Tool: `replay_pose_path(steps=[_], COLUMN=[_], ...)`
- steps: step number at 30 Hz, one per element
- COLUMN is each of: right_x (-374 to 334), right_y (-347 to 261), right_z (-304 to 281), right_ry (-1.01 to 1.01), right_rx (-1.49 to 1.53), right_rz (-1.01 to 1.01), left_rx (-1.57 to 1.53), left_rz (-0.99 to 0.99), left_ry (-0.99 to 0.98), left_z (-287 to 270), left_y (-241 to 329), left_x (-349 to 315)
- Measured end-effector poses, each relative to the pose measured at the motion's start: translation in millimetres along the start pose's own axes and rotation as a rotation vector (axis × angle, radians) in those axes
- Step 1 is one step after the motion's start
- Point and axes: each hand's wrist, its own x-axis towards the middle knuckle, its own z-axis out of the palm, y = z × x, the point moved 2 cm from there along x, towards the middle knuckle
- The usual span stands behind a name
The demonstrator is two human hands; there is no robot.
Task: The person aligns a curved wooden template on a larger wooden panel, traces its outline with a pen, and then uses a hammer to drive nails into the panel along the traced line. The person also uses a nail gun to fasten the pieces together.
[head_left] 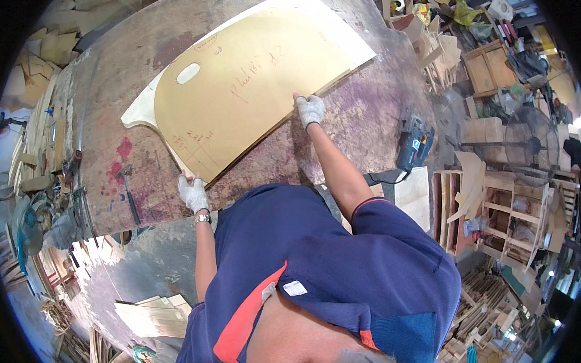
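Where stained red at nine o'clock, found worktable (98,199) bearing a hammer (131,199). Closer in, also at nine, noted gloved left hand (193,193) at the near corner of a tan sheet (242,92), with fingers at its edge; cannot tell whether pinching. Located sheet at eleven, lying over a pale board (348,44). At twelve, observed gloved right hand (310,110) on the sheet's near edge, with one digit on top, others partly hidden; cannot confirm pinching. Recorded blue-and-black power tool (414,145) lying between two and three.
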Motion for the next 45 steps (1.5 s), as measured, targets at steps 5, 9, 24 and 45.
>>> replay_pose_path(steps=[5,9,24,45], right_x=[-1,5,223,224], right_y=[8,21,35,2], right_z=[0,-6,-111,-122], right_ry=[0.008,0.101,0.116,0.105], right_rx=[0.173,0.607,-0.036,0.043], right_rz=[0.027,0.249,0.123,0.347], left_rx=[0.117,0.153,0.39,-0.359], left_rz=[-0.141,0.007,-0.043,-0.563], left_ry=[-0.002,-0.008,-0.122,0.019], left_z=[-11,-12,-31,-15], left_y=[-31,-50,-2,2], left_x=[-6,-11,-43,-37])
